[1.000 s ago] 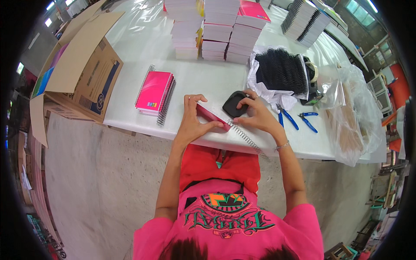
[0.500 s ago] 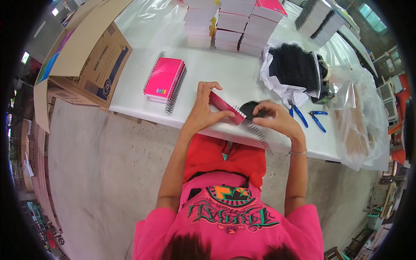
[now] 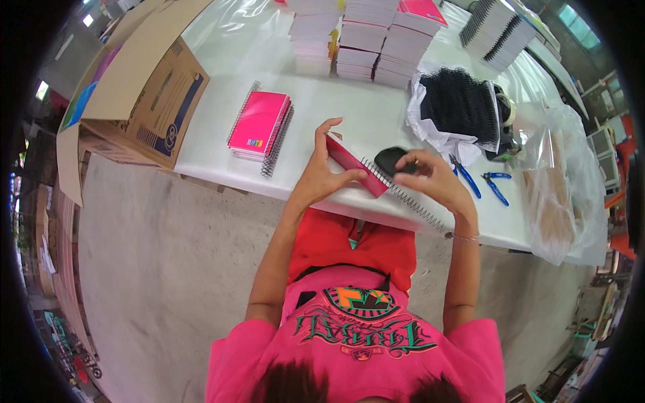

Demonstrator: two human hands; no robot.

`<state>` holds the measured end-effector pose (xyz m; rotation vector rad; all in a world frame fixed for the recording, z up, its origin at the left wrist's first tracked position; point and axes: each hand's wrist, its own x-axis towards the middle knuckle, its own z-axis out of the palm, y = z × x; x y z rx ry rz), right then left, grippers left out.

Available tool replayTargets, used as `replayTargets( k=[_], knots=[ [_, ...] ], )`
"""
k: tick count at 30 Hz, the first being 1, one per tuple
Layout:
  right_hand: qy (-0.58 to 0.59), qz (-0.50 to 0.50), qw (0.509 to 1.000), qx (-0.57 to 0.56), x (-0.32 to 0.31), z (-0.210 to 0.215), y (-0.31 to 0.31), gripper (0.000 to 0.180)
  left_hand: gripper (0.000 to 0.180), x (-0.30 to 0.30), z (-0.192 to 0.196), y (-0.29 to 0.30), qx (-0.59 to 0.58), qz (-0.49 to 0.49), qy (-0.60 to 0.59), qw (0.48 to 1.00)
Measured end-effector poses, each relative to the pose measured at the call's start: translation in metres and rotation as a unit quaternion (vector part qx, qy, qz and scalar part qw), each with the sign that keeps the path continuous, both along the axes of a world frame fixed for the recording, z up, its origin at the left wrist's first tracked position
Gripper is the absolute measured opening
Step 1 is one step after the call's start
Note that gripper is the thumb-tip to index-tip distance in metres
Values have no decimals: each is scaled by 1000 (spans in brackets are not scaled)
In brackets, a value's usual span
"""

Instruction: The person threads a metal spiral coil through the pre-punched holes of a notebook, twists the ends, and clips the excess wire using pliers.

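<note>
My left hand [image 3: 324,168] grips a small pink notebook [image 3: 355,168] tilted on edge above the table's front edge. Fingers are behind it and the thumb presses its near face. From the notebook's right-hand edge a metal spiral wire [image 3: 420,207] runs out toward my right wrist, its outer length free. My right hand [image 3: 437,178] is curled, with its fingertips at the side of a round black object [image 3: 390,160] held right beside the wire and the notebook's edge. Whether those fingertips also touch the wire cannot be made out.
A pink spiral notebook stack [image 3: 259,124] lies left, by an open cardboard box [image 3: 158,111]. Paper stacks [image 3: 366,40] stand behind. On the right are black wire coils [image 3: 460,104] on white wrapping, blue-handled pliers [image 3: 470,180], blue cutters [image 3: 497,188] and a clear plastic bag [image 3: 557,181].
My right hand and the round black object have moved slightly away from me, up off the wire. The wire's free end has swung outward to the right. The left hand keeps its grip.
</note>
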<state>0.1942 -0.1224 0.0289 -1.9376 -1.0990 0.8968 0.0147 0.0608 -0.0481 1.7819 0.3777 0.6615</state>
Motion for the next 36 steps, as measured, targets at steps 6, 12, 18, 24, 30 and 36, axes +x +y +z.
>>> replayTargets(
  k=[6,12,18,24,30,36],
  knots=[
    [117,19,987,111,1,-3,-10,37,91,1,-3,0,-24,-25,-29,999],
    [125,21,982,137,-4,6,-13,36,73,-2,-2,-1,-58,-58,-22,996],
    [36,-73,995,60,6,4,-6,36,64,1,-4,-1,-60,-69,-32,995],
    [-199,-71,977,37,8,-11,6,31,59,5,-4,0,-66,-86,-57,992],
    [-51,-7,997,61,5,-3,-5,35,59,3,2,-3,-107,-103,-36,988],
    [78,37,993,78,3,15,-3,36,57,-3,9,-3,-104,-91,-17,990]
  ],
)
